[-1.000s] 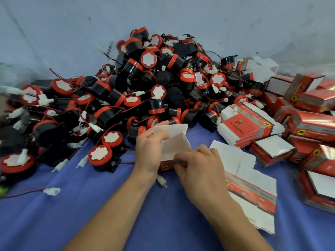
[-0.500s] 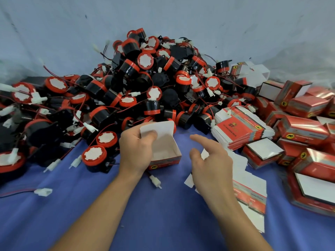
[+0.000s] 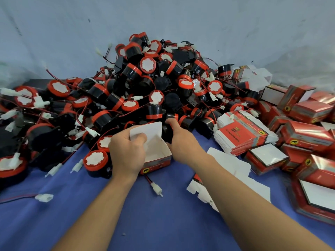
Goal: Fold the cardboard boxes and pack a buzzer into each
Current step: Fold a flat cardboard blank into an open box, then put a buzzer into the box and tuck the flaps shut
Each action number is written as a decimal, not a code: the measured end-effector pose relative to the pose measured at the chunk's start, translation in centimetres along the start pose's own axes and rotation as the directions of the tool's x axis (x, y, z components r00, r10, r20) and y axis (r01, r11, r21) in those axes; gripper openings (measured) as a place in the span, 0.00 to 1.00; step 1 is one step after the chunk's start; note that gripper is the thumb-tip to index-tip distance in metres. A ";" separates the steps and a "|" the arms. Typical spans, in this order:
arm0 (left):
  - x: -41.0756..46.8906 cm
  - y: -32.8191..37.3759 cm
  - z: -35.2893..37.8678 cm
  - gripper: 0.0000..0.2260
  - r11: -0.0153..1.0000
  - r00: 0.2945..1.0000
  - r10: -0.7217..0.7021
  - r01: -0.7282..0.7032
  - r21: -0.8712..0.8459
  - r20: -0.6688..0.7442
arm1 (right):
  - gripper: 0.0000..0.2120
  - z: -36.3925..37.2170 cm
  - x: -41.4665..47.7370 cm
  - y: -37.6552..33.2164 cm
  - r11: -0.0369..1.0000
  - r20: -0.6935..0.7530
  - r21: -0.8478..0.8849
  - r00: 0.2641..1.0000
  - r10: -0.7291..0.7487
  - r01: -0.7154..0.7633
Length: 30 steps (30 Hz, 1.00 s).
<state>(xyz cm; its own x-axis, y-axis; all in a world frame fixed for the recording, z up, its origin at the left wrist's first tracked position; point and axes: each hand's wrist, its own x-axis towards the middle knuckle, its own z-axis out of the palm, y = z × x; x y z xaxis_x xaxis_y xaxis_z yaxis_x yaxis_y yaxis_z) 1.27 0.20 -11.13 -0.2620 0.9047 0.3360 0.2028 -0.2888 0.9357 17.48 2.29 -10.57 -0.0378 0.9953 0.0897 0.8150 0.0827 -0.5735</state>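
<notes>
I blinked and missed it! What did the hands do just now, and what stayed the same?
The right hand let go of the box, reached forward to the pile and now curls round a black buzzer just behind the box. The left hand still holds the open box, flap up.

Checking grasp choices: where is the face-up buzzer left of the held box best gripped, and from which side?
Grip the buzzer round its red rim, from above: it stands upright, white face up, with the pile crowding behind and the left hand holding the box close on its right.
</notes>
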 end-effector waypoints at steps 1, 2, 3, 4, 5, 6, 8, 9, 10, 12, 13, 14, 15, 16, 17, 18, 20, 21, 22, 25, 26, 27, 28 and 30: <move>0.0 -0.1 0.0 0.06 1.000 1.000 -0.006 0.006 0.006 -0.002 | 0.30 0.2 0.1 0.0 0.999 -0.027 0.029 1.000 0.014 -0.014; 0.0 -0.1 0.1 0.05 1.000 1.000 -0.007 0.007 0.011 -0.001 | 0.27 0.2 0.2 -0.1 0.996 -0.055 0.077 0.998 0.041 -0.037; -0.1 0.0 0.1 0.06 1.000 1.000 -0.005 0.005 0.014 0.003 | 0.25 0.0 0.2 -0.1 0.987 -0.082 0.147 0.993 0.081 -0.069; -0.1 0.0 0.1 0.06 1.000 1.000 -0.004 0.004 0.013 0.007 | 0.23 -0.4 0.0 -0.1 0.966 -0.110 0.238 0.986 0.128 -0.099; -0.1 -0.1 0.1 0.06 1.000 1.000 -0.002 0.002 0.006 0.008 | 0.21 -0.9 -0.3 0.0 0.935 -0.145 0.333 0.974 0.175 -0.119; -0.1 -0.1 0.0 0.06 1.000 1.000 0.000 0.001 -0.006 0.010 | 0.20 -1.6 -0.8 0.1 0.901 -0.186 0.416 0.959 0.212 -0.119; -0.1 0.0 0.1 0.08 1.000 0.999 -0.002 0.003 -0.021 0.035 | 0.21 -3.4 -2.3 0.5 0.823 -0.272 0.561 0.919 0.287 -0.091; -0.1 0.1 0.2 0.09 1.000 0.999 -0.012 0.013 -0.024 0.050 | 0.22 -4.3 -3.2 0.8 0.778 -0.307 0.624 0.894 0.326 -0.069; -0.2 0.2 0.2 0.09 0.999 0.998 -0.023 0.025 -0.029 0.067 | 0.24 -5.0 -4.1 1.0 0.737 -0.334 0.675 0.872 0.357 -0.043; -0.5 0.5 0.4 0.10 0.997 0.993 -0.052 0.058 -0.055 0.102 | 0.27 -5.6 -5.7 1.2 0.688 -0.375 0.726 0.851 0.368 0.022; -0.6 0.5 0.5 0.11 0.994 0.990 -0.074 0.083 -0.070 0.120 | 0.26 -5.6 -6.3 1.1 0.682 -0.396 0.729 0.847 0.354 0.055; -0.7 0.5 0.5 0.11 0.991 0.986 -0.096 0.108 -0.084 0.137 | 0.26 -5.3 -6.7 0.8 0.678 -0.415 0.731 0.843 0.343 0.083; -0.7 0.5 0.4 0.12 0.987 0.981 -0.113 0.129 -0.098 0.155 | 0.24 -4.9 -7.0 0.5 0.672 -0.426 0.734 0.838 0.342 0.099; -0.7 0.5 0.2 0.13 0.983 0.976 -0.124 0.146 -0.113 0.180 | 0.22 -4.4 -7.1 0.4 0.672 -0.424 0.735 0.837 0.346 0.095; -0.8 0.4 0.2 0.15 0.979 0.970 -0.130 0.159 -0.130 0.206 | 0.21 -4.0 -7.2 0.3 0.683 -0.404 0.727 0.845 0.350 0.065; -0.8 0.4 0.2 0.16 0.975 0.966 -0.133 0.168 -0.146 0.224 | 0.20 -3.6 -7.2 0.4 0.704 -0.367 0.710 0.863 0.346 0.020; -1.0 0.6 0.4 0.17 0.965 0.961 -0.144 0.189 -0.179 0.238 | 0.21 -3.1 -7.5 0.9 0.757 -0.312 0.651 0.891 0.330 -0.052; -1.0 0.7 0.6 0.16 0.959 0.959 -0.158 0.207 -0.195 0.237 | 0.22 -3.3 -7.6 1.1 0.765 -0.330 0.642 0.884 0.332 -0.048; -1.0 0.7 0.8 0.14 0.956 0.958 -0.171 0.217 -0.198 0.229 | 0.22 -3.9 -7.8 1.2 0.744 -0.383 0.669 0.854 0.351 -0.006; -1.1 0.8 1.2 0.09 0.972 0.968 -0.163 0.191 -0.134 0.193 | 0.19 -6.9 -8.3 1.6 0.577 -0.572 0.781 0.648 0.503 0.241; -1.1 0.8 1.3 0.09 0.974 0.968 -0.164 0.189 -0.121 0.192 | 0.17 -7.6 -8.6 1.9 0.576 -0.621 0.764 0.576 0.532 0.292; -1.2 0.8 1.3 0.09 0.973 0.967 -0.169 0.194 -0.122 0.193 | 0.16 -7.9 -9.0 2.2 0.624 -0.674 0.720 0.517 0.527 0.304; -1.3 0.8 1.3 0.09 0.972 0.965 -0.171 0.198 -0.129 0.197 | 0.17 -7.9 -9.4 2.3 0.700 -0.731 0.653 0.480 0.485 0.288; -1.5 1.0 1.4 0.09 0.971 0.966 -0.164 0.193 -0.139 0.201 | 0.18 -7.6 -10.2 2.3 0.891 -0.839 0.407 0.468 0.277 0.203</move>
<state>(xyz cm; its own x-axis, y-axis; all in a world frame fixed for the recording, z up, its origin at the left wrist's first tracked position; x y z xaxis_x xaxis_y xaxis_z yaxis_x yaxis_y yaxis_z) 3.19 -0.99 -10.89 -0.0963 0.9840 0.1498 0.0151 -0.1491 0.9887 24.08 -8.05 -6.62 0.6932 0.4454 0.5667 0.4831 0.2963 -0.8239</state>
